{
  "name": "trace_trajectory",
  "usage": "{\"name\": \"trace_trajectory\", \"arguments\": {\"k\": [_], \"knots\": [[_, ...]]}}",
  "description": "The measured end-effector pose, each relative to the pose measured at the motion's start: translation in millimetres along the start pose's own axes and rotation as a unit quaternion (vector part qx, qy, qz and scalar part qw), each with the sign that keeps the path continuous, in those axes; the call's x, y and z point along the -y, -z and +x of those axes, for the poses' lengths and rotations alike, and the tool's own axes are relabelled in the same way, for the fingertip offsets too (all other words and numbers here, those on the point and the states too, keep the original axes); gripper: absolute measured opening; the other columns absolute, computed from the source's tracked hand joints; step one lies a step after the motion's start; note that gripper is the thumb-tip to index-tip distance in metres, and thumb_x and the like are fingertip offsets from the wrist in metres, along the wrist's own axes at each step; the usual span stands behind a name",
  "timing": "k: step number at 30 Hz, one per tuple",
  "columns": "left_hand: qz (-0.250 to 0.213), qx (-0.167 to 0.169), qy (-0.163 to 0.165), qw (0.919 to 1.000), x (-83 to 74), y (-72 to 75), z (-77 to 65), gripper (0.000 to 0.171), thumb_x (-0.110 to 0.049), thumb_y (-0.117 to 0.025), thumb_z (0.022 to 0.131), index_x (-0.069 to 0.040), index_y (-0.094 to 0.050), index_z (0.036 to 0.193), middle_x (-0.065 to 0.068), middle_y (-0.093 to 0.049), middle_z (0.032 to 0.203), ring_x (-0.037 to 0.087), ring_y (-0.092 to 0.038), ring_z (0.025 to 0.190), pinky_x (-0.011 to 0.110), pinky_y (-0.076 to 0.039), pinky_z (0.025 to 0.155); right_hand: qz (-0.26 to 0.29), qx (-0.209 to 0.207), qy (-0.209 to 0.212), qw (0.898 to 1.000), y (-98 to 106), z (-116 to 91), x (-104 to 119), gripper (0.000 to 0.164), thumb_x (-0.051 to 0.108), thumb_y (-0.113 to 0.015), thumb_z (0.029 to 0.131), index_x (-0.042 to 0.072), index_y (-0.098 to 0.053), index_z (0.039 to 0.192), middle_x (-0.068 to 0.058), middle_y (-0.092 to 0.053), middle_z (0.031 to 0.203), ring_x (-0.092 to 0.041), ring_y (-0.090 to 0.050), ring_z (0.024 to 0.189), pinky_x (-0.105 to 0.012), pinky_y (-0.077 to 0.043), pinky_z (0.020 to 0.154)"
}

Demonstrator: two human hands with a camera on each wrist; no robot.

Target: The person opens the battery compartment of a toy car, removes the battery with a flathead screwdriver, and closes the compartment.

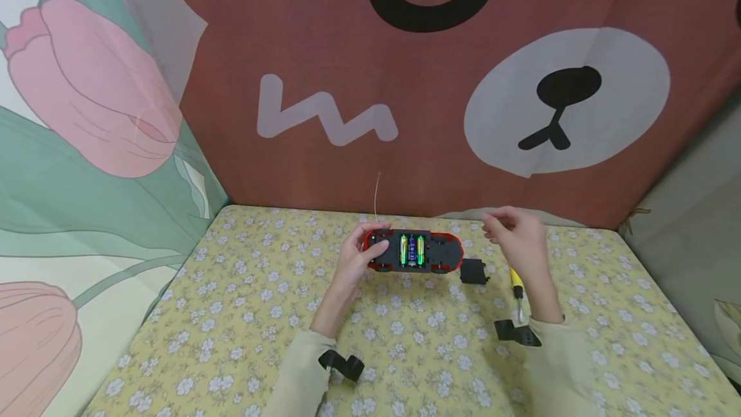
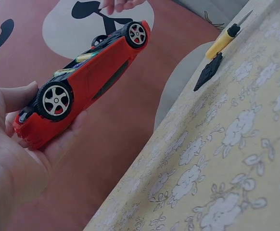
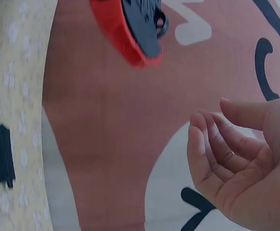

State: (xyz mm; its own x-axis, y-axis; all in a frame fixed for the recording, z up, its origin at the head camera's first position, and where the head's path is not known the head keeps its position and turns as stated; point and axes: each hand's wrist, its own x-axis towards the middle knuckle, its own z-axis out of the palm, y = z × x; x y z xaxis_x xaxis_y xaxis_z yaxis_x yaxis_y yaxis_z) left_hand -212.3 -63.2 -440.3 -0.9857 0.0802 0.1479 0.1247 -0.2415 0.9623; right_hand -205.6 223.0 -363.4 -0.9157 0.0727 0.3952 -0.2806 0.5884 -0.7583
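My left hand (image 1: 350, 257) grips one end of a red toy car (image 1: 447, 250), thumb on its black underside and fingers beneath. The car is upside down above the table, wheels up. Batteries (image 1: 412, 250) lie side by side in its uncovered compartment. In the left wrist view the car's red side and silver-spoked wheels (image 2: 56, 100) show. Off the car's far end, my right hand (image 1: 523, 244) is raised with fingers loosely bent and nothing in them. A black battery cover (image 1: 474, 271) lies on the table between car and right hand.
A screwdriver (image 1: 516, 280) with a yellow handle lies by the right forearm, partly hidden by it. A thin wire (image 1: 376, 198) sticks up behind the car. The table has a flowered yellow cloth (image 1: 231, 314); a printed curtain (image 1: 324, 172) hangs behind it.
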Motion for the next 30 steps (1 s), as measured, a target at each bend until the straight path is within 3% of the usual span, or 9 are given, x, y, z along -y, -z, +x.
{"name": "trace_trajectory", "arguments": {"k": [4,14,21,30], "knots": [[-0.003,0.001,-0.002,1.0000,-1.0,0.1,-0.3,0.042,-0.007,-0.071,0.096,0.004,-0.058,0.135,0.016,-0.059,0.141,0.024,-0.057,0.122,0.030,-0.055,0.090,0.021,0.013,0.008,1.000,-10,0,8,0.022,0.013,-0.068,0.102,-0.006,-0.074,0.109,-0.021,-0.073,0.088,0.000,-0.065,0.064,-0.019,-0.057,0.062],[-0.002,-0.002,0.005,1.0000,-1.2,-1.2,-0.7,0.041,-0.007,-0.071,0.096,0.002,-0.061,0.134,0.014,-0.060,0.140,0.024,-0.056,0.121,0.030,-0.055,0.090,0.035,0.034,0.009,0.999,-32,-4,28,0.017,0.012,-0.070,0.101,-0.004,-0.075,0.106,-0.020,-0.073,0.089,-0.030,-0.072,0.073,-0.034,-0.061,0.067],[0.000,-0.002,0.006,1.0000,-0.1,-0.7,-0.4,0.046,-0.008,-0.072,0.096,0.006,-0.056,0.138,0.023,-0.055,0.144,0.024,-0.057,0.119,0.030,-0.055,0.089,0.036,0.074,0.020,0.996,-49,-10,37,0.014,0.011,-0.071,0.099,-0.001,-0.075,0.106,-0.016,-0.073,0.088,-0.028,-0.071,0.073,-0.038,-0.061,0.068],[0.005,-0.008,0.006,0.9999,-0.1,-0.4,-0.5,0.041,-0.009,-0.072,0.096,0.001,-0.061,0.134,0.016,-0.059,0.141,0.024,-0.056,0.120,0.030,-0.054,0.091,0.034,0.094,0.018,0.995,-63,-14,43,0.013,0.008,-0.073,0.097,-0.001,-0.075,0.106,-0.013,-0.073,0.092,-0.026,-0.072,0.076,-0.037,-0.061,0.068]]}}
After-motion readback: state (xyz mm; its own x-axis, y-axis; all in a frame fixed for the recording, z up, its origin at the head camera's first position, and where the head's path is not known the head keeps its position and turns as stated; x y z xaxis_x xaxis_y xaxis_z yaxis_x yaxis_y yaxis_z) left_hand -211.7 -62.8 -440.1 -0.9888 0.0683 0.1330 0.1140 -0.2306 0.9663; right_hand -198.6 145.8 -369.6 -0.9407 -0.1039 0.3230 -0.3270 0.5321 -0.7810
